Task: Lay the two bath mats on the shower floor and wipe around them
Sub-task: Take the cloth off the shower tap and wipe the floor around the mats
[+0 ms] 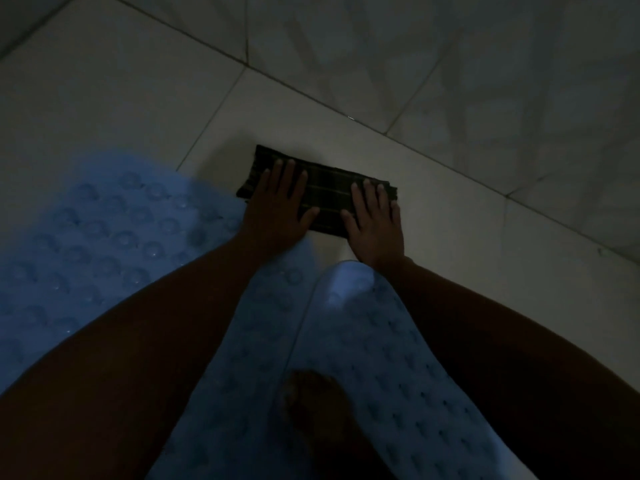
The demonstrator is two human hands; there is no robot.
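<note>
Two pale blue bath mats lie side by side on the white tiled shower floor point(104, 98). The left mat point(86, 244) shows round suction cups. The right mat point(381, 375) shows small dark holes, and its rounded end reaches toward my right wrist. Just beyond the mats a folded dark plaid cloth point(327, 195) lies flat on the tile. My left hand point(277, 206) presses palm-down on the cloth's left end with fingers spread. My right hand point(375, 223) presses flat on its right end. Neither hand curls around the cloth.
The tiled wall point(485, 64) rises close behind the cloth, its base running diagonally from upper left to lower right. My bare foot point(315, 400) stands on the mats between my arms. The room is very dim.
</note>
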